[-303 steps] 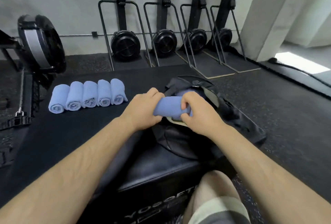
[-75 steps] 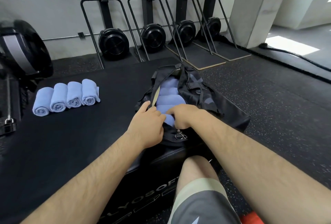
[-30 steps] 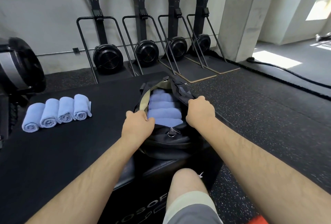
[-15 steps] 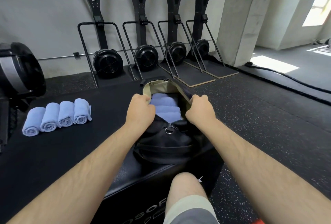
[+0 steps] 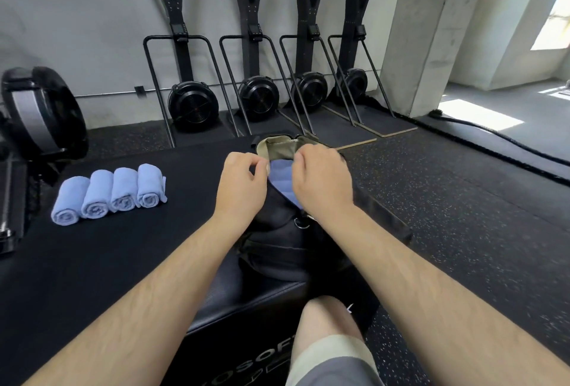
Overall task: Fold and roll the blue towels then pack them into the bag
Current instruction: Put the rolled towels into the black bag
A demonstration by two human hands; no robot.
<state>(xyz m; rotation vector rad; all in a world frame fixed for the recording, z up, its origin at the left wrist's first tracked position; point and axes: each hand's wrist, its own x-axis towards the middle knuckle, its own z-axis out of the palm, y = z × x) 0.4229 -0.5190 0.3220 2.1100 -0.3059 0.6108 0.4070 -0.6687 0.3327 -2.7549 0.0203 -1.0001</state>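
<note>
Head view: left hand (image 5: 243, 183) and right hand (image 5: 320, 180) pinch the bag (image 5: 277, 231) mouth's two edges, blue towels (image 5: 282, 177) between; four rolled towels (image 5: 108, 193) lie well apart leftward.

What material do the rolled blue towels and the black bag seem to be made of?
Rolled blue towels: soft, matte cloth, probably microfibre or terry; the spiral ends look fuzzy. Black bag: woven synthetic fabric, likely nylon, with a slight sheen, creases and an olive lining.
</note>
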